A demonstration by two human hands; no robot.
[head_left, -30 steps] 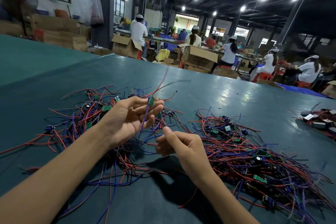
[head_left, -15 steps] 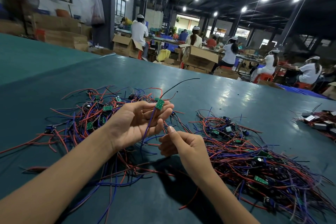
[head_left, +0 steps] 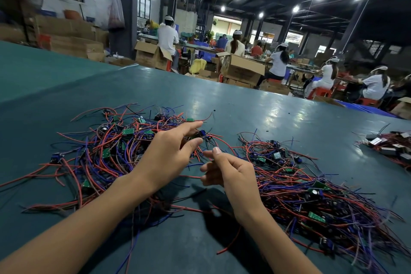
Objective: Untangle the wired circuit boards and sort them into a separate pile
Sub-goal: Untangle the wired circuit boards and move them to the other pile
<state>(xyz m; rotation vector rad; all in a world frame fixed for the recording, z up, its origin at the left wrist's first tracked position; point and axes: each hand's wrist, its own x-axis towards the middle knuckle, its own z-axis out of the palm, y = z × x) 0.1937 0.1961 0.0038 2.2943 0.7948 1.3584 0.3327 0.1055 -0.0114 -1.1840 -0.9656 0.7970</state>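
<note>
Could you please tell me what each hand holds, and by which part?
Right hand: nothing. Left hand: thumb and forefinger flank a small blue component; pinch cannot be told.

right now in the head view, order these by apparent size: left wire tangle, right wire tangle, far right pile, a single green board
1. left wire tangle and right wire tangle: alike, right one cropped, so tied
2. far right pile, also cropped
3. green board
</note>
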